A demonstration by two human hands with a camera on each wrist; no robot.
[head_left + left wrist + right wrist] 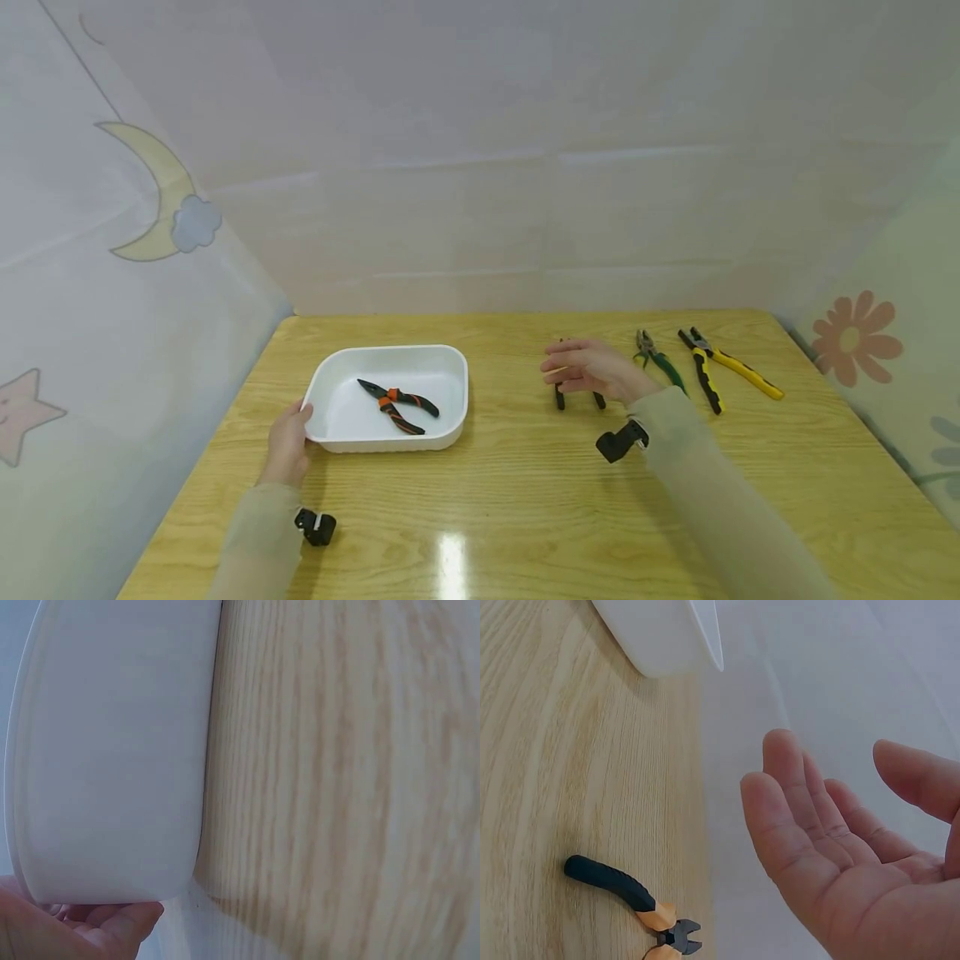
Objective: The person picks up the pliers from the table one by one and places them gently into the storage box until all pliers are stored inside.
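Observation:
On the left of the table sits a white plastic tray [386, 446], its side wall [112, 750] filling much of the left wrist view. My left hand [285, 446] grips its near left side, thumb at the rim and fingers below. Inside the tray lie long-nose pliers [390, 396] with black and orange handles. My right hand [592, 367], holding nothing, hovers over diagonal cutters [559, 398] and partly hides them in the head view. The right wrist view shows spread, slightly bent fingers [769, 814] apart from the cutters' black and orange handle [615, 883].
Green-handled pliers [667, 369] and yellow-and-black pliers [746, 375] lie to the right of my right hand. The wooden table [480, 500] meets a pale cloth backdrop [480, 233] at its far edge.

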